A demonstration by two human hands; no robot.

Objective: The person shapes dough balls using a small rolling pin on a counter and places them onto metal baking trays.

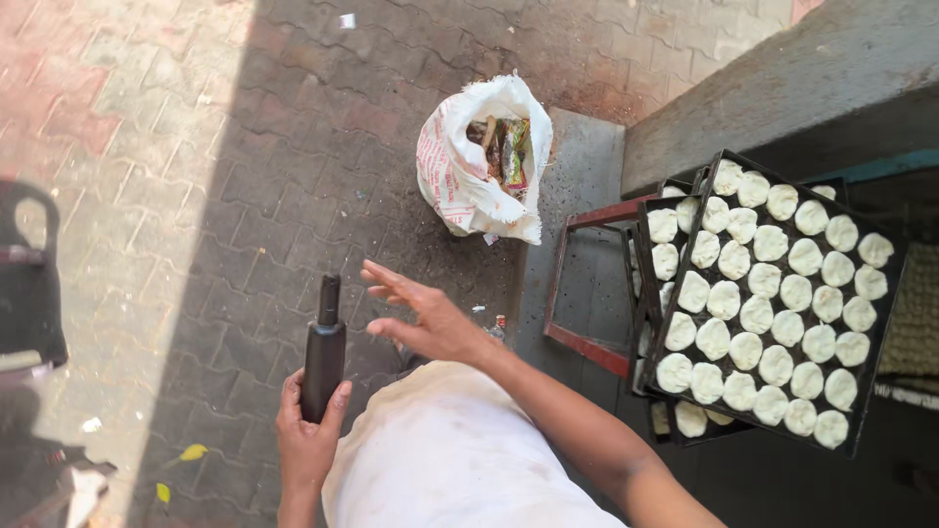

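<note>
My left hand [305, 430] grips a black bottle-shaped cylinder [324, 350] upright by its lower part, its narrow neck pointing up. My right hand [426, 318] is held flat with fingers spread, palm near the cylinder's right side but apart from it, holding nothing. Both hands hover over a brick-paved floor, in front of my white garment [450, 460]. To the right, a black tray [869, 391] carries several rows of pale round dough pieces [758, 315], stacked on other black trays [638, 254].
A white sack [460, 181] with wrappers and rubbish inside sits open on the paving ahead. A red metal frame [587, 342] stands beside the trays. A concrete ledge [782, 88] runs at upper right. A dark object [29, 284] is at the left edge.
</note>
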